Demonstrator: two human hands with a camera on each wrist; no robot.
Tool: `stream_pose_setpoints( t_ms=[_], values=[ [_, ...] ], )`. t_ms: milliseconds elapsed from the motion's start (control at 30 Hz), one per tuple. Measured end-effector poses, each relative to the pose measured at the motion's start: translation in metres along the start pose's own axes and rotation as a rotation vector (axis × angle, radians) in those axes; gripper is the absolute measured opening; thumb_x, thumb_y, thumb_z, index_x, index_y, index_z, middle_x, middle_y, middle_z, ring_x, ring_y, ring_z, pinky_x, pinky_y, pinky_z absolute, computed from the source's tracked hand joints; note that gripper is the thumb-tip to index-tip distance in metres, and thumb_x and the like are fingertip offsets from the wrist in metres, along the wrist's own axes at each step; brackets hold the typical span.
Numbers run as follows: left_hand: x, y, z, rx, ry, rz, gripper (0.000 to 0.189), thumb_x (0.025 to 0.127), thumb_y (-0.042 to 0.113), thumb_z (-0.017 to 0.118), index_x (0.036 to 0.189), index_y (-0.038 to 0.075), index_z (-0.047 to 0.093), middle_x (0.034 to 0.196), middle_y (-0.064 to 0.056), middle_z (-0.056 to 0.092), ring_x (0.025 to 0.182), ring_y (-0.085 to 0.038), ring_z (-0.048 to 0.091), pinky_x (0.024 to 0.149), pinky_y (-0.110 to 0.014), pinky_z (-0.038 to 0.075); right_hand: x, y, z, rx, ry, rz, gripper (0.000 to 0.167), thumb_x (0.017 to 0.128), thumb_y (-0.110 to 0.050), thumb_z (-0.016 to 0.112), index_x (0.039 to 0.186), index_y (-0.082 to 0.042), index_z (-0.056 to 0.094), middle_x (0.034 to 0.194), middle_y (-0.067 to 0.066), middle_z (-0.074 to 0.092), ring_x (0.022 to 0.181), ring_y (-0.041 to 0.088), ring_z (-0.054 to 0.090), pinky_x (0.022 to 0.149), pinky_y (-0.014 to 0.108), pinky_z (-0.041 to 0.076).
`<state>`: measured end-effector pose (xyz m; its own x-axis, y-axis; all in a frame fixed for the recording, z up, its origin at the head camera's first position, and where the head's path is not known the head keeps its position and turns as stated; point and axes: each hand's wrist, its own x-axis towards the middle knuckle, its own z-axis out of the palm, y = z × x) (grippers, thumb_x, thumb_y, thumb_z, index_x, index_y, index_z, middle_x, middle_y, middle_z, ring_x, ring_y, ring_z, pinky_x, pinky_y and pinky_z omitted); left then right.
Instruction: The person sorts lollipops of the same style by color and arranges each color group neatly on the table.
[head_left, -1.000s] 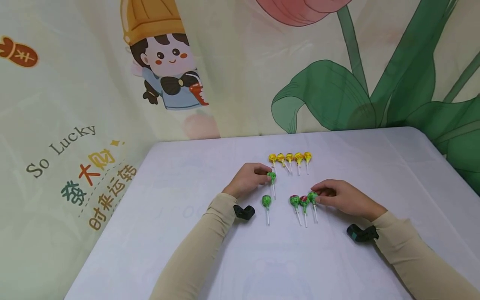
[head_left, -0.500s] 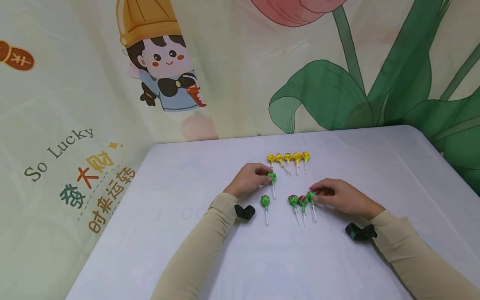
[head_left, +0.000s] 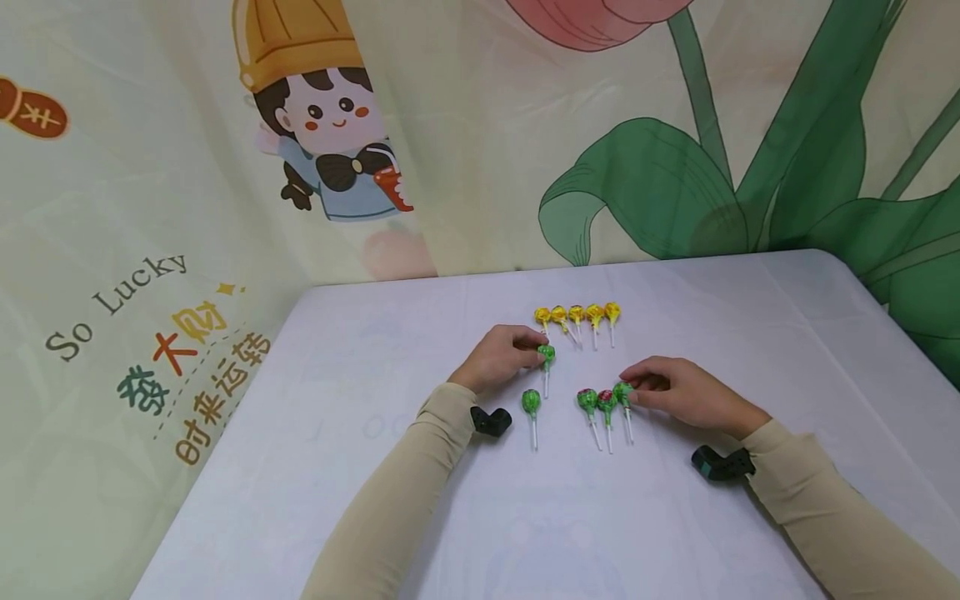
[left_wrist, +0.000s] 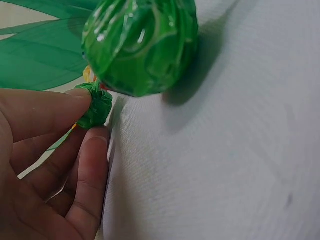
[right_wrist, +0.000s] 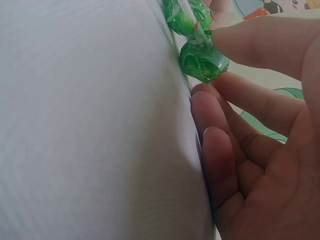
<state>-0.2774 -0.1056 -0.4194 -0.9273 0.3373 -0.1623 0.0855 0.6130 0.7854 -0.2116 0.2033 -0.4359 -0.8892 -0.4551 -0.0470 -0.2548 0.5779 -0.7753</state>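
Observation:
Between thumb and fingertips my left hand (head_left: 501, 357) pinches the head of a green lollipop (head_left: 547, 354), its white stick pointing toward me. Below it another green lollipop (head_left: 531, 402) lies alone; its wrapped head (left_wrist: 142, 47) looms large in the left wrist view. My right hand (head_left: 678, 393) pinches the head of a green lollipop (head_left: 622, 392), whose wrapped head (right_wrist: 204, 61) shows between thumb and forefinger in the right wrist view. Just left of that one lie two green-and-red lollipops, the nearer to it (head_left: 606, 402) and the outer one (head_left: 587, 401), sticks toward me.
Several yellow lollipops (head_left: 576, 314) lie in a row farther back on the white-covered table (head_left: 360, 358). A printed cloth backdrop (head_left: 472, 167) hangs behind the table. Black cameras (head_left: 491, 422) are strapped on both wrists.
Both hands stay almost where they were, each still pinching its green lollipop. The head view has shifted slightly; the lollipops keep their places on the table.

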Motion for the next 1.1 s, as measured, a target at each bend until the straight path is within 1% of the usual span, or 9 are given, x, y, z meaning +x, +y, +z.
stream_pose_setpoints(
  t_ms=[133, 367, 600, 833, 1100],
  values=[
    [0.0015, -0.0011, 0.001, 0.008, 0.007, 0.005, 0.025, 0.093, 0.019, 0.071, 0.119, 0.019, 0.073, 0.109, 0.007, 0.068, 0.099, -0.016, 0.06, 0.088, -0.034, 0.048, 0.0005, 0.0016, 0.0002, 0.001, 0.002, 0.001, 0.035, 0.094, -0.025, 0.071, 0.125, -0.007, 0.067, 0.106, 0.001, 0.065, 0.094, 0.02, 0.057, 0.081, 0.03, 0.05],
    [0.0001, 0.0005, 0.0012, 0.008, 0.01, -0.002, 0.025, 0.094, 0.02, 0.071, 0.119, 0.02, 0.073, 0.109, 0.007, 0.068, 0.099, -0.015, 0.06, 0.088, -0.034, 0.049, -0.0004, -0.0003, -0.0004, 0.007, 0.002, -0.002, 0.036, 0.095, -0.026, 0.07, 0.125, -0.007, 0.067, 0.106, 0.001, 0.064, 0.094, 0.02, 0.056, 0.08, 0.029, 0.05],
    [0.0004, -0.004, 0.0023, -0.007, 0.023, 0.031, 0.026, 0.092, 0.019, 0.073, 0.119, 0.019, 0.074, 0.108, 0.006, 0.069, 0.097, -0.013, 0.061, 0.087, -0.032, 0.049, -0.0005, 0.0003, -0.0004, -0.001, 0.01, -0.005, 0.034, 0.095, -0.025, 0.071, 0.124, -0.008, 0.068, 0.105, 0.001, 0.065, 0.094, 0.021, 0.057, 0.08, 0.03, 0.049],
    [0.0014, -0.0073, 0.003, -0.02, 0.022, 0.034, 0.027, 0.092, 0.021, 0.074, 0.119, 0.02, 0.074, 0.108, 0.006, 0.069, 0.098, -0.014, 0.062, 0.085, -0.031, 0.05, 0.0001, 0.0012, 0.0003, -0.002, 0.01, -0.009, 0.035, 0.095, -0.026, 0.071, 0.124, -0.008, 0.068, 0.106, 0.001, 0.065, 0.094, 0.021, 0.057, 0.08, 0.03, 0.05],
    [0.0025, -0.0087, 0.0015, -0.022, 0.02, 0.028, 0.027, 0.091, 0.022, 0.075, 0.118, 0.022, 0.074, 0.107, 0.006, 0.069, 0.095, -0.015, 0.061, 0.079, -0.03, 0.051, -0.0004, 0.0013, 0.0001, -0.002, 0.011, -0.006, 0.036, 0.095, -0.027, 0.071, 0.125, -0.008, 0.067, 0.106, 0.001, 0.065, 0.094, 0.02, 0.057, 0.08, 0.03, 0.049]
  ],
)
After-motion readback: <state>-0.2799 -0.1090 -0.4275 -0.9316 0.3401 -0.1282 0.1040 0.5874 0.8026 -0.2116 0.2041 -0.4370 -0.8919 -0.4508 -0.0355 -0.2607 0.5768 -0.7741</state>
